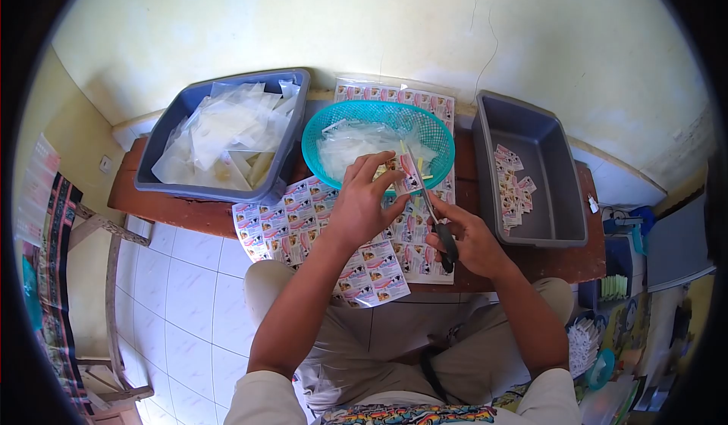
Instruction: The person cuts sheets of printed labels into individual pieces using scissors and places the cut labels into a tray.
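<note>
My left hand (358, 201) pinches a small printed label (407, 175) over the front rim of the turquoise plastic basket (311, 152). My right hand (476, 244) grips black-handled scissors (447, 249), their blades pointing up and away from me alongside the label. Whether the blades are cutting the paper, I cannot tell. Clear plastic pieces (353, 148) lie in the basket. Below my hands, a sheet of printed labels (371, 277) hangs over the bench's front edge, and more label sheets (431, 262) lie flat under the basket.
On the left of the brown bench (178, 211) stands a grey-blue tub (220, 193) heaped with clear plastic bags (220, 125). A grey tub (561, 190) on the right holds several cut labels (512, 186). Behind the bench rises a pale wall (341, 23).
</note>
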`<state>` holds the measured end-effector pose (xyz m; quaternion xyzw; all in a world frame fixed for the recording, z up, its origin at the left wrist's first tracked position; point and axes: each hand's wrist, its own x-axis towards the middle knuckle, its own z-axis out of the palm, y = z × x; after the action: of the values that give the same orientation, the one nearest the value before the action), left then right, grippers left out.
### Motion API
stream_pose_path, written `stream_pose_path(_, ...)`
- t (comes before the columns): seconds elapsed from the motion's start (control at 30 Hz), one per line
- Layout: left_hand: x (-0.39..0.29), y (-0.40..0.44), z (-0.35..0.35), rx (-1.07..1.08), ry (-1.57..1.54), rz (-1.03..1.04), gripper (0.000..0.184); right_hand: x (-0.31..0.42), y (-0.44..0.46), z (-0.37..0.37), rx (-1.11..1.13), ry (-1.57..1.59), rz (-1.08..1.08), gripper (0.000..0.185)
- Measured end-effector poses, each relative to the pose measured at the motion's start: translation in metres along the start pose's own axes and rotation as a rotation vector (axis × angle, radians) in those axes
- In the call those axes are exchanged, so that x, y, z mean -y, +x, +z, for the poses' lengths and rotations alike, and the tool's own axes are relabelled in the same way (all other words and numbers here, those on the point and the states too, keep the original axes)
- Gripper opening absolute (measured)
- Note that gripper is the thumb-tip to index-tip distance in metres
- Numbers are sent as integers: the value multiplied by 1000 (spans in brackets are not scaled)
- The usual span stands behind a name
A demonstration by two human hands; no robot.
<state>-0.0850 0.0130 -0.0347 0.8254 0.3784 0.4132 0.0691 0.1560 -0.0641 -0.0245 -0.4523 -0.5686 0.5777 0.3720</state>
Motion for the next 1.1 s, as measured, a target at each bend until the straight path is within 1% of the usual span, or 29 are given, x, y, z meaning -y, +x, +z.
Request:
stream_pose_path(0.33,1,0,-3,-12,-17,-12,40,0,2,0,3,-31,12,83)
stream_pose_path(0.5,4,-2,-2,-16,-6,-16,40,-4,4,-1,6,-131,-33,88)
stream_pose_path(0.63,5,-2,-2,-11,-7,-23,41,-5,5,2,-8,-140,-40,88)
stream_pose_path(0.73,4,-2,-4,-16,-19,-26,40,-5,4,5,-17,-123,6,89)
stream_pose_path(0.8,5,-3,-3,-20,-21,-25,40,-7,6,4,-18,-137,-36,89)
stream_pose_path(1.1,7,-4,-4,-29,-22,-33,40,-8,9,6,-17,-154,-39,90)
